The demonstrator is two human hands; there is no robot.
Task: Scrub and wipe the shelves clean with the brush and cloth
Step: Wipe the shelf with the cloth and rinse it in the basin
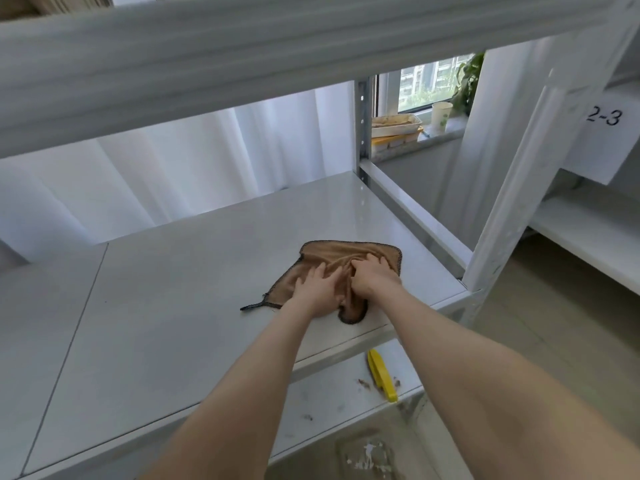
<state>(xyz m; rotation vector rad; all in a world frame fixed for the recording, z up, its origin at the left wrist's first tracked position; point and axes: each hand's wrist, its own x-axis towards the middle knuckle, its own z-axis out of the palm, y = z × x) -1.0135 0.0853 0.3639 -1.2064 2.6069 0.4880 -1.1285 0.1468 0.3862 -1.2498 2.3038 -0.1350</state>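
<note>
A brown cloth [332,252] with dark stitched edges lies spread on the white middle shelf [173,306], near its right front corner. My left hand [317,289] lies on the cloth's left part with fingers spread. My right hand [372,275] rests on the cloth just right of it, its fingers bent into the bunched fabric at the middle. A yellow brush [381,374] lies on the lower shelf [329,403], under the front edge, beside brown crumbs and dark smudges.
An upper shelf beam [277,57] crosses overhead. A white upright post [540,168] stands at the right front corner, with a second rack labelled 2-3 [604,116] beyond. Trays, a paper cup [441,114] and a plant sit on the windowsill behind.
</note>
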